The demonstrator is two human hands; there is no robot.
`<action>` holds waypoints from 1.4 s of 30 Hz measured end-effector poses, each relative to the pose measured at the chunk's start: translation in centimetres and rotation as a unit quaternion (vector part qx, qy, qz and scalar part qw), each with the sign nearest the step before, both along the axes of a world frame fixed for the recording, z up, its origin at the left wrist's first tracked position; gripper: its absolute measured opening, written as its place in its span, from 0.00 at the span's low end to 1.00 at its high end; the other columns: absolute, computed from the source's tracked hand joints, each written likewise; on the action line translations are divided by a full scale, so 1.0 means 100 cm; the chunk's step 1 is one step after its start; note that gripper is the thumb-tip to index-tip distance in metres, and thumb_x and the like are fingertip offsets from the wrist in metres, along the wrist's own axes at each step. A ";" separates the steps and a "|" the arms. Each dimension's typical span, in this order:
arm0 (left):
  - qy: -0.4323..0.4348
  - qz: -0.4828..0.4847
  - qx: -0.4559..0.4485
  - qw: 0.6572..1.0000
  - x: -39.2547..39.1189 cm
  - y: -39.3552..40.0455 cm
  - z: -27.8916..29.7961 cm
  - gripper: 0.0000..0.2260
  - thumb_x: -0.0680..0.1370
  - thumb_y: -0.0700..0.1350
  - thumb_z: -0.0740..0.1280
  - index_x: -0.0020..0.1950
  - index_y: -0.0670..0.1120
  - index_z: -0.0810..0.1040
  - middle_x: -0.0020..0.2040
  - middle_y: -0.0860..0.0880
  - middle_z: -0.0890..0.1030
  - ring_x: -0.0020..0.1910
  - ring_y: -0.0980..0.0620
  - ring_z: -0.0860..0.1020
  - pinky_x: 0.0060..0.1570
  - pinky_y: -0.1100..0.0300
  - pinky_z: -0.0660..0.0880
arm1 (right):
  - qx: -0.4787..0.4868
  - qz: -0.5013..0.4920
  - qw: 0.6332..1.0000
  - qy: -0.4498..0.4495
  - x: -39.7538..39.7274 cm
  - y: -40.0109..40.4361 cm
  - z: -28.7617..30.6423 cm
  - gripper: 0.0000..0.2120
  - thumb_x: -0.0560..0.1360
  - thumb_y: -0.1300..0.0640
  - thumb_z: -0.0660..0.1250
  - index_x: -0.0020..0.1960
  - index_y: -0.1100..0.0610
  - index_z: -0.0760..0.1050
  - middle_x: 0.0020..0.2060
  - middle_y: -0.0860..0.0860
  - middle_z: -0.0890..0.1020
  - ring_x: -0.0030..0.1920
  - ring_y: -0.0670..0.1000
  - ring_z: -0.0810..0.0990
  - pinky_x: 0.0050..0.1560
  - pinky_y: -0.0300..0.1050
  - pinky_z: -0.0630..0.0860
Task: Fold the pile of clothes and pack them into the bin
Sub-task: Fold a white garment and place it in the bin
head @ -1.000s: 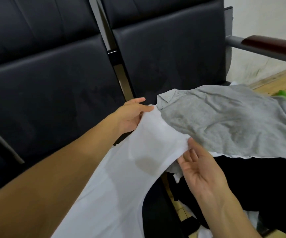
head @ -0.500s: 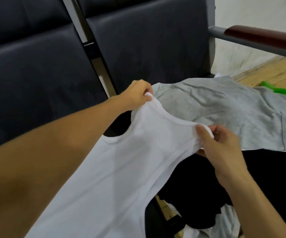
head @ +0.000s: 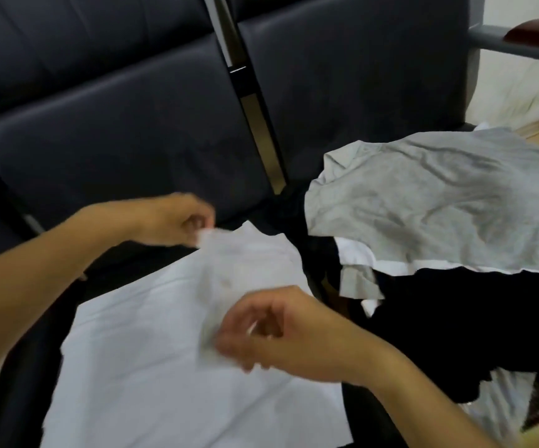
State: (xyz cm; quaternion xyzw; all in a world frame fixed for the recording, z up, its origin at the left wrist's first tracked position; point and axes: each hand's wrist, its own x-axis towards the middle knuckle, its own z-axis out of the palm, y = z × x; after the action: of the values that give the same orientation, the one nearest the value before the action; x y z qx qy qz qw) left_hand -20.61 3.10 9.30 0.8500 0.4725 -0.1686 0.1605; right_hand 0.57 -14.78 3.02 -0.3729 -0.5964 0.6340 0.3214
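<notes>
Left hand point(head: 177, 221) pinched the white shirt's point(head: 171, 350) far edge, right hand point(head: 261, 331) curled at its right edge, grip blurred, shirt spread on the bench's point(head: 116, 140) left seat, pile point(head: 455, 205) right.

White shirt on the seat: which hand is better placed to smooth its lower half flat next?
Probably the right hand. It hovers over the middle of the white shirt, nearest the lower half, though blur hides its grip. The left hand pinches the shirt's top edge and can anchor it.

White shirt point(head: 151, 367) flat on dark seat; grey-topped clothes pile point(head: 439, 205) beside.
</notes>
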 end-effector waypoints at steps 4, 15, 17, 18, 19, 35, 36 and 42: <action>0.115 0.049 -0.049 0.991 -0.043 -0.025 -0.034 0.18 0.79 0.36 0.62 0.58 0.60 0.75 0.57 0.58 0.75 0.53 0.57 0.76 0.55 0.60 0.76 | 0.038 -0.087 0.984 -0.152 0.004 0.004 -0.029 0.06 0.76 0.52 0.71 0.43 0.52 0.81 0.38 0.48 0.85 0.38 0.46 0.84 0.46 0.51 0.82; 0.044 -0.163 0.039 0.985 0.073 0.014 -0.115 0.19 0.70 0.43 0.74 0.58 0.51 0.73 0.53 0.52 0.76 0.57 0.49 0.73 0.58 0.54 0.69 | 0.004 -0.088 0.833 -0.546 0.004 0.005 -0.066 0.26 0.75 0.35 0.65 0.59 0.55 0.66 0.56 0.50 0.75 0.59 0.51 0.77 0.52 0.43 0.74; 0.061 -0.159 0.025 0.985 0.067 0.020 -0.117 0.13 0.72 0.46 0.73 0.41 0.56 0.69 0.40 0.55 0.73 0.46 0.50 0.76 0.58 0.50 0.72 | 0.013 -0.084 0.813 -0.575 -0.001 0.011 -0.071 0.26 0.76 0.39 0.67 0.61 0.56 0.65 0.58 0.51 0.76 0.60 0.52 0.78 0.53 0.44 0.75; 0.060 -0.158 0.019 0.985 0.060 0.020 -0.118 0.13 0.74 0.46 0.72 0.38 0.56 0.68 0.38 0.56 0.72 0.43 0.52 0.75 0.62 0.49 0.72 | 0.005 -0.075 0.813 -0.577 -0.002 0.015 -0.071 0.26 0.75 0.42 0.69 0.62 0.57 0.65 0.59 0.52 0.76 0.60 0.53 0.78 0.54 0.44 0.75; 0.047 -0.139 0.013 0.989 0.053 0.016 -0.116 0.09 0.76 0.47 0.70 0.39 0.55 0.72 0.40 0.56 0.74 0.42 0.54 0.74 0.64 0.48 0.71 | -0.007 -0.070 0.818 -0.570 -0.002 0.019 -0.073 0.26 0.74 0.44 0.71 0.61 0.57 0.65 0.59 0.53 0.76 0.61 0.54 0.78 0.54 0.44 0.75; -0.301 0.193 0.246 0.901 -0.142 -0.170 0.098 0.04 0.75 0.46 0.74 0.41 0.49 0.82 0.39 0.54 0.83 0.40 0.56 0.81 0.40 0.63 0.77 | 0.291 -0.234 0.910 -0.178 -0.021 0.011 0.061 0.13 0.78 0.49 0.66 0.38 0.55 0.73 0.30 0.47 0.76 0.30 0.44 0.73 0.32 0.34 0.69; -0.310 0.198 0.269 0.890 -0.151 -0.194 0.120 0.04 0.74 0.46 0.75 0.40 0.49 0.83 0.38 0.53 0.83 0.40 0.56 0.81 0.40 0.64 0.76 | 0.323 -0.222 0.903 -0.178 -0.026 0.003 0.087 0.11 0.78 0.49 0.66 0.38 0.52 0.74 0.32 0.46 0.78 0.33 0.44 0.76 0.34 0.34 0.70; -0.321 0.215 0.308 0.869 -0.184 -0.299 0.213 0.07 0.72 0.49 0.75 0.38 0.48 0.84 0.36 0.50 0.83 0.37 0.50 0.81 0.40 0.54 0.77 | 0.399 -0.103 0.887 -0.209 -0.034 -0.051 0.229 0.09 0.76 0.49 0.70 0.39 0.51 0.79 0.36 0.47 0.81 0.35 0.42 0.77 0.37 0.35 0.71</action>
State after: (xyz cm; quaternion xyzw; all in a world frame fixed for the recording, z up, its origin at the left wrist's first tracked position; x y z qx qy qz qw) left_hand -38.97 -26.82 30.58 0.7413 0.5935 0.3063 0.0660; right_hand -2.87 -19.86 25.96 -0.3965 -0.8107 0.2129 0.3744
